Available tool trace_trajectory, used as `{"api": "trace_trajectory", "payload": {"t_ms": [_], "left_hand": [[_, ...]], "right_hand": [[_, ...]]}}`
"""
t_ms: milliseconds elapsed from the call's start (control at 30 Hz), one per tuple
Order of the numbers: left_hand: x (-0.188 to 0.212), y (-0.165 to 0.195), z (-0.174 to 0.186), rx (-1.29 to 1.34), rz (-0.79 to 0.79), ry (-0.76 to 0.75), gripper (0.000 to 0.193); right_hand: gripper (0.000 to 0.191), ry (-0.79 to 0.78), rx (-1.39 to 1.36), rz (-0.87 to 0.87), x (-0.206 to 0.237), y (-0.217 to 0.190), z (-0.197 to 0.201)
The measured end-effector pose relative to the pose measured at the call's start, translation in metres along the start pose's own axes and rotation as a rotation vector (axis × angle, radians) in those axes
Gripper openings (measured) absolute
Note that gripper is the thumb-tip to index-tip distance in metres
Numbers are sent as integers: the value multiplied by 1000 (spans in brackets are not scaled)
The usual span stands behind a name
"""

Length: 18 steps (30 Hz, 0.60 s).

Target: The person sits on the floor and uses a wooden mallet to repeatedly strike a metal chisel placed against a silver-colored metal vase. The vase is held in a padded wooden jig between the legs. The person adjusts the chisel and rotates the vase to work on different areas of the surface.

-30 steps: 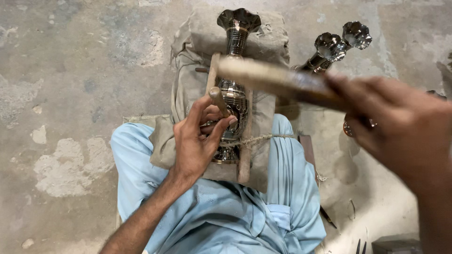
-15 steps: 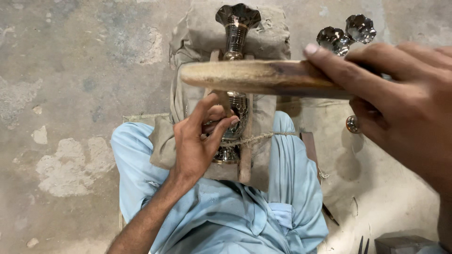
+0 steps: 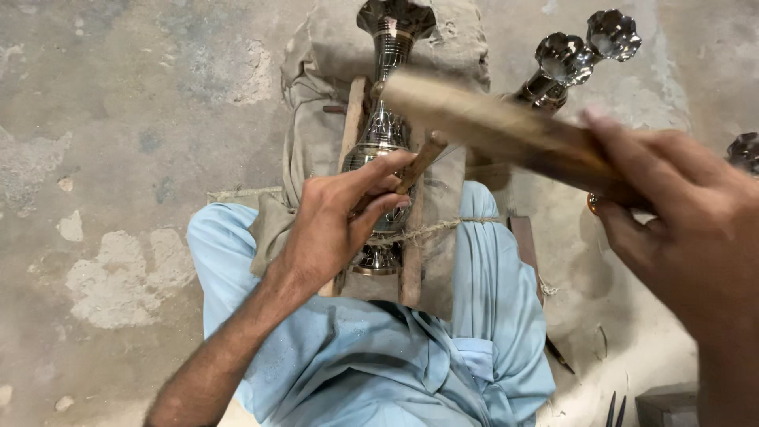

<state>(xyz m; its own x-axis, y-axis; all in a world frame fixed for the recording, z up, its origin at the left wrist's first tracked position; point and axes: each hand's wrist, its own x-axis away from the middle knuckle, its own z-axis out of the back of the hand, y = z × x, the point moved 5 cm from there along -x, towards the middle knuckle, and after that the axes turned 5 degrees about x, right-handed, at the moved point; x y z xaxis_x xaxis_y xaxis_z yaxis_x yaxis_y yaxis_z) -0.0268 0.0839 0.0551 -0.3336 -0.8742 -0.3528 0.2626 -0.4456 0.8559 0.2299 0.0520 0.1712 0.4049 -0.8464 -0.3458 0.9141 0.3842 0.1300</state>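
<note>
— Fingers of left hand curled tight round small wooden-handled tool, pressed against engraved metal vase.

— And right hand?

— Closed firmly round blurred wooden mallet, raised just above vase, over tool's upper end.

— Vase itself?

— Lay lengthwise between two wooden slats, bound with twine, on sacking, mouth pointing away from light-blue-clad lap.

— Anything else near vase?

— Two more flared metal vases lay to its right, on concrete floor.
</note>
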Motion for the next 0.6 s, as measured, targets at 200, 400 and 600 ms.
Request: {"api": "trace_trajectory", "payload": {"t_ms": [200,400,600], "left_hand": [[-9,6,-4,-93,-135,-126,50],[-22,-3,-17,-212,124,-390,50],[-32,-8,-24,-345,162,-572,48]], "right_hand": [[73,-120,18,-155,37,19,-32],[73,124,-193,-169,85,18,-78],[38,154,-717,-453,126,10,-124]]}}
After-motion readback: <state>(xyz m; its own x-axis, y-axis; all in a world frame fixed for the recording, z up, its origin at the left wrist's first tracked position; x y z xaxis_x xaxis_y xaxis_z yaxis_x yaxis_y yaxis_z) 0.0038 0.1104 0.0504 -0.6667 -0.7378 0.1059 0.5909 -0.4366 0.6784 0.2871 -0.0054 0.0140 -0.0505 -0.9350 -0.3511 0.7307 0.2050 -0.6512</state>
